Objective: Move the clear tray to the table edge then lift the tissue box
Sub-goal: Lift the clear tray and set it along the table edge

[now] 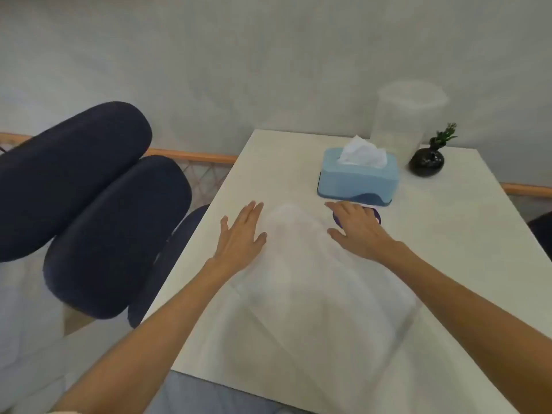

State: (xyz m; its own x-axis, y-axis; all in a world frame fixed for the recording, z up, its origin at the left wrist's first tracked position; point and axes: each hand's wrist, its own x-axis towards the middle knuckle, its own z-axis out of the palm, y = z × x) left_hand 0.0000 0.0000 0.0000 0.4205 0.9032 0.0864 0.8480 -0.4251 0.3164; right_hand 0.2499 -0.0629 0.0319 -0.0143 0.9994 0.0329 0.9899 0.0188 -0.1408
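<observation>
The table (433,249) carries everything. The clear tray (313,282) lies between the two hands, its near end by the near table edge — hard to read, being blurred. Left hand (239,234) and right hand (355,228) lie flat with fingers spread wide, holding nothing, at the tray's far corners. The tissue box (358,177) sits just beyond the right fingertips, a dark disc (375,215) partly under them. The tray step looks about finished — next, both hands must reach forward and close round the box's sides.
</observation>
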